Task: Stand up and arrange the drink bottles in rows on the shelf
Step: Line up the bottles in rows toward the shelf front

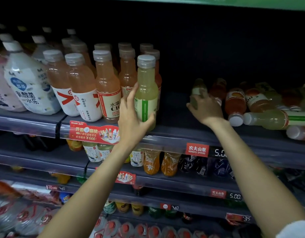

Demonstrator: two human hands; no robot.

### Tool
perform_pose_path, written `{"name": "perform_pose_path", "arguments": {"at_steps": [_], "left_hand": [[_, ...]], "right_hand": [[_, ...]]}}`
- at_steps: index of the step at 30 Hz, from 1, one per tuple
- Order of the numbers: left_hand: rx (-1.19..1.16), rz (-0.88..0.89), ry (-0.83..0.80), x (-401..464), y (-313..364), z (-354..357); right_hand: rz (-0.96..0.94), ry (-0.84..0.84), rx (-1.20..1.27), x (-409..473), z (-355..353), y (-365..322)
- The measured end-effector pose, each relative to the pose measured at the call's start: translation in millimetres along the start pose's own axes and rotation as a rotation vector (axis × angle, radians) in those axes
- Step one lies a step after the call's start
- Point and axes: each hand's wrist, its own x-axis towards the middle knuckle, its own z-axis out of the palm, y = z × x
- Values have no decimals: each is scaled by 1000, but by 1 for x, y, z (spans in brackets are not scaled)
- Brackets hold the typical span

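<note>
The left hand (131, 115) curls its fingers (149, 120) round an upright yellow-green bottle (145, 91) at the shelf's (174, 134) front edge, just beside the standing orange bottles (107, 86). The right hand (205, 107) grips a pale bottle (197, 91) farther back, near the heap of fallen bottles (268, 117) toward the shelf's right end.

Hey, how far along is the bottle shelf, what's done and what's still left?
Partly done. The pink bottles already stand in rows on the shelf. In hand: the left hand holds a yellow-green bottle upright at the front, and the right hand grips another pale bottle. Left: the pile of bottles lying on their sides at right.
</note>
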Motion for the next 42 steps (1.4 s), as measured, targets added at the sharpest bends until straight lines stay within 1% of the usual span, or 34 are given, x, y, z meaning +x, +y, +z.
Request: {"name": "perform_pose_path", "arguments": {"at_steps": [3, 5, 6, 7, 8, 11, 12, 14, 16, 17, 18, 21, 22, 23, 24, 26, 28, 30, 33, 35, 39, 42], "left_hand": [[10, 36, 3, 2, -1, -1], [0, 51, 11, 3, -3, -3], [-6, 55, 13, 3, -5, -5], [-10, 58, 10, 4, -7, -7], [-13, 61, 6, 6, -10, -10], [6, 23, -4, 10, -12, -16], [23, 8, -6, 11, -12, -17], [70, 14, -9, 11, -12, -18], [117, 26, -1, 8, -13, -17], [127, 23, -1, 7, -13, -17], [128, 13, -2, 7, -13, -16], [115, -15, -3, 6, -11, -15], [112, -12, -6, 6, -12, -15], [108, -12, -7, 6, -12, -16], [103, -17, -5, 6, -13, -16], [106, -25, -1, 6, -12, -16], [119, -22, 6, 5, -11, -15], [129, -16, 11, 5, -11, -15], [136, -19, 15, 5, -12, -15], [158, -8, 18, 4, -13, -15], [189, 6, 26, 4, -15, -15], [167, -1, 50, 2, -14, -13]], "right_hand": [[-97, 120, -147, -26, -6, -15], [-85, 233, -129, -36, -11, -24], [-64, 252, -127, -38, -14, -28], [-35, 226, -139, -38, -16, -32], [-1, 156, -140, -35, -18, -34], [135, -165, -78, -26, -22, -36], [152, -220, -80, -24, -22, -35], [152, -208, -60, -23, -22, -32], [196, -125, 16, -25, -25, -28], [235, -72, 107, -25, -25, -25], [277, -26, 254, -25, -24, -23], [301, 116, 903, -23, -10, -26], [300, 156, 1078, -21, -4, -30], [291, 190, 1192, -18, 1, -33], [265, 215, 1249, -14, 5, -36], [194, 217, 1250, -8, 10, -40], [150, 172, 1198, -4, 12, -43], [154, 153, 1117, 1, 13, -44], [184, 162, 881, 14, 13, -47], [198, 145, 825, 23, 13, -52], [162, 133, 881, 32, 16, -61], [125, 77, 960, 27, 18, -66]]}}
